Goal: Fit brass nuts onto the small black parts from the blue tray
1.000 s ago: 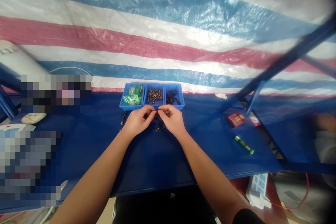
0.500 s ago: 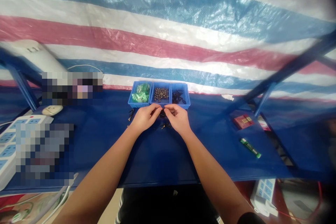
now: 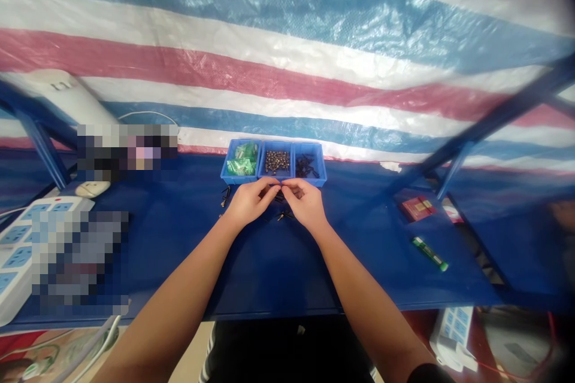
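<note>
My left hand [image 3: 252, 200] and my right hand [image 3: 304, 198] meet fingertip to fingertip just in front of three blue bins. Both are closed in a pinch; whatever sits between the fingertips is too small to make out. The left bin [image 3: 227, 178] holds green packets [image 3: 241, 166]. In the middle bin [image 3: 275, 178] lie many small brass-coloured pieces [image 3: 277, 161], and the right bin [image 3: 317, 181] contains black screw-like pieces [image 3: 306, 166]. Loose black and brass pieces [image 3: 284, 215] are on the table under my hands, with a few more [image 3: 225, 195] beside my left hand.
A white power strip [image 3: 49, 233] and a blurred-out dark object [image 3: 85, 251] lie on the left of the blue table [image 3: 179, 263]. On the right are a red box [image 3: 417, 208] and a green packet [image 3: 430, 253]. Striped sheeting [image 3: 287, 72] hangs behind; a blue metal brace [image 3: 489, 114] slants at right.
My fingertips have come closer together and now touch, where a small gap showed before. The whole view has shifted very slightly; the bins and loose pieces look the same.
</note>
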A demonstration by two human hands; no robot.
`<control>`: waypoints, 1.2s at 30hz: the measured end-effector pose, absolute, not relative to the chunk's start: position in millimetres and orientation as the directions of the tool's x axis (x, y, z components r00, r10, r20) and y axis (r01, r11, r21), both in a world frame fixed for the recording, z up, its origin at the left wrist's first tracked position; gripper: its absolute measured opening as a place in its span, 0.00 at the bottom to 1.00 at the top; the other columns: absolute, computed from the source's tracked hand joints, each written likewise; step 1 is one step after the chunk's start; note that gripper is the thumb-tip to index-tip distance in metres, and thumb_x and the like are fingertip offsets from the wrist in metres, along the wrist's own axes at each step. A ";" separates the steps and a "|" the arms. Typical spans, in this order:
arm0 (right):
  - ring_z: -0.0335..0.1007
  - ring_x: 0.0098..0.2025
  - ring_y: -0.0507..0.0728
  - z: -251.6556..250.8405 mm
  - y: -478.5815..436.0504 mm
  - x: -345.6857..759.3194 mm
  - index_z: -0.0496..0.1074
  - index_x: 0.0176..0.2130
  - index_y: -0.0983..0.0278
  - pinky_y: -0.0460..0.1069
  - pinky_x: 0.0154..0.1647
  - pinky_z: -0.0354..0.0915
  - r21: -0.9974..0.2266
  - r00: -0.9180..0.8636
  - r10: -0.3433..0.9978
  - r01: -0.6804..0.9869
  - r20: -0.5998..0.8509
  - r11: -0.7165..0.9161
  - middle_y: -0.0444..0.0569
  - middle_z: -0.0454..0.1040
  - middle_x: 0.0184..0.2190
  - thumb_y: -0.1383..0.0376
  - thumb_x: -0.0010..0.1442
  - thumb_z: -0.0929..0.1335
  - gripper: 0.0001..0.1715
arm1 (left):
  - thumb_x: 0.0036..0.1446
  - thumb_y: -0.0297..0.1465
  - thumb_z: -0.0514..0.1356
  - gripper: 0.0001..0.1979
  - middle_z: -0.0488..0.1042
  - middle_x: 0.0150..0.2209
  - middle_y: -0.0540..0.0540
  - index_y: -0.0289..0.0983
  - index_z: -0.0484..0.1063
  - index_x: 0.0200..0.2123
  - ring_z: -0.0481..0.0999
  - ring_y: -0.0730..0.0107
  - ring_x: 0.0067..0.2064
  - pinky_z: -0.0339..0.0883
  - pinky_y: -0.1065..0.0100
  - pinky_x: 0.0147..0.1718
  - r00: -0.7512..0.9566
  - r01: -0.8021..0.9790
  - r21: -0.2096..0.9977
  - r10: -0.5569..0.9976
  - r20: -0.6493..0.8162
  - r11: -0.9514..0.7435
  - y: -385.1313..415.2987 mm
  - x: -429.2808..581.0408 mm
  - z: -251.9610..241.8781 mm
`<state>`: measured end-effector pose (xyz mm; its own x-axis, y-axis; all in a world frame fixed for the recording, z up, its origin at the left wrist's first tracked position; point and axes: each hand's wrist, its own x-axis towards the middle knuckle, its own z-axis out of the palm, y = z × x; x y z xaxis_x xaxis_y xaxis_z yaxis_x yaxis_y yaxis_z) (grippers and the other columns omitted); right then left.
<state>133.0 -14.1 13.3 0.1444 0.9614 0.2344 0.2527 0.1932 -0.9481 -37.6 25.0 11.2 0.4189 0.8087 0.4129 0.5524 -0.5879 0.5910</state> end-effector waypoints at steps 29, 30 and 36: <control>0.78 0.37 0.57 11.8 -12.5 133.7 0.79 0.41 0.61 0.51 0.42 0.73 -0.969 0.159 0.967 0.178 0.199 0.171 0.47 0.81 0.36 0.59 0.59 0.69 0.12 | 0.62 0.39 0.59 0.15 0.75 0.25 0.51 0.38 0.78 0.46 0.72 0.75 0.25 0.68 0.73 0.28 0.386 0.445 0.658 0.793 0.472 -0.608 24.7 -35.5 8.8; 0.78 0.37 0.57 11.3 -12.1 133.9 0.79 0.40 0.61 0.51 0.42 0.73 -0.977 0.157 0.972 0.152 0.176 0.153 0.48 0.81 0.35 0.59 0.59 0.69 0.12 | 0.62 0.38 0.60 0.15 0.75 0.25 0.51 0.38 0.78 0.47 0.72 0.75 0.25 0.68 0.73 0.27 0.399 0.432 0.660 0.786 0.472 -0.615 24.9 -35.6 8.3; 0.78 0.32 0.57 10.6 -10.0 130.8 0.79 0.37 0.65 0.51 0.36 0.74 -0.999 0.103 0.994 -0.028 0.032 0.035 0.49 0.80 0.29 0.55 0.56 0.71 0.16 | 0.63 0.37 0.59 0.13 0.82 0.41 0.46 0.40 0.79 0.46 0.81 0.66 0.39 0.74 0.68 0.40 0.416 0.432 0.586 0.728 0.545 -0.686 28.1 -36.3 5.3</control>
